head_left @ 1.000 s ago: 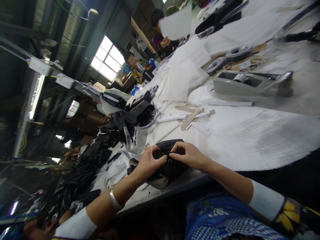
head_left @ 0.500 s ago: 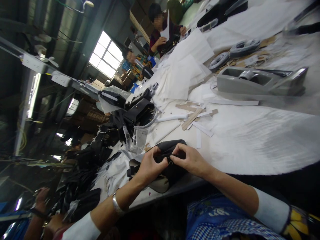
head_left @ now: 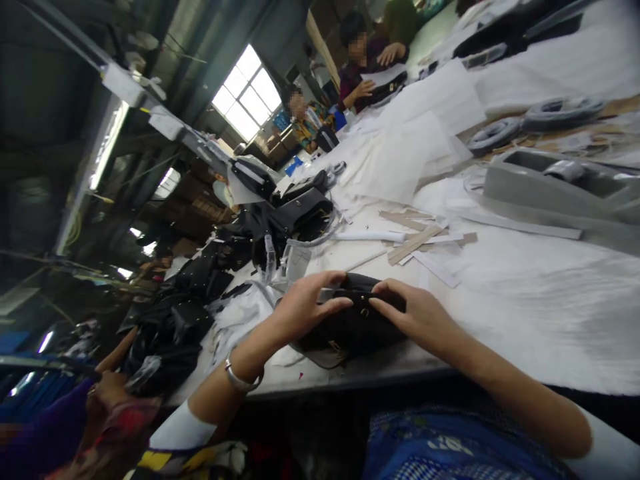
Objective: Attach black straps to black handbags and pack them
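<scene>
A black bag (head_left: pixel 357 333) with small gold-coloured metal fittings lies at the near edge of the white-covered table. My left hand (head_left: pixel 307 303) grips its upper edge from the left, thumb on the near side and fingers over the far side. From the right, my right hand (head_left: pixel 415 310) pinches the same edge in the same way. Between my two thumbs a small metal ring and studs show on the bag. The bag's inside is mostly hidden by its front and my fingers.
Cardboard and paper strips (head_left: pixel 417 243) lie beyond the bag. A grey tape dispenser (head_left: pixel 540 190) and tape rolls (head_left: pixel 495 135) are at the right. More black bags (head_left: pixel 300 213) pile up at the left. Other people work at the far side and lower left.
My hands have moved apart along the bag's edge, and their fingers have opened wider from a tight pinch. The bag's upper edge now shows between them. The camera view has shifted.
</scene>
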A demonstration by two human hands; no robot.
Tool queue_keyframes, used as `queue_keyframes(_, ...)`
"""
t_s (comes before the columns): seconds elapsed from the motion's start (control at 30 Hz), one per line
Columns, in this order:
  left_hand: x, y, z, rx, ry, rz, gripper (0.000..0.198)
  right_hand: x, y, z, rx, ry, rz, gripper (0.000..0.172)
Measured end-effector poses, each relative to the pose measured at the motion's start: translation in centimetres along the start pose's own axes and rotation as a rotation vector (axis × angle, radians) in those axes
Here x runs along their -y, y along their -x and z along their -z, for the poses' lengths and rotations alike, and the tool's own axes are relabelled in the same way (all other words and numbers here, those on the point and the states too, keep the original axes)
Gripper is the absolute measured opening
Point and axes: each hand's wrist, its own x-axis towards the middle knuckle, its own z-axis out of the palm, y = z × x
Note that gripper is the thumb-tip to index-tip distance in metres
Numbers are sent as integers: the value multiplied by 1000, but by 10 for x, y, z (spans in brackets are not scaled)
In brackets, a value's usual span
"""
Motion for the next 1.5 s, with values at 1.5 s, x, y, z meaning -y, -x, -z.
queue_keyframes(1.5, 58, 108, 203, -1084, 1370, -315, 37, 257, -117, -116, 801, -156, 466, 45)
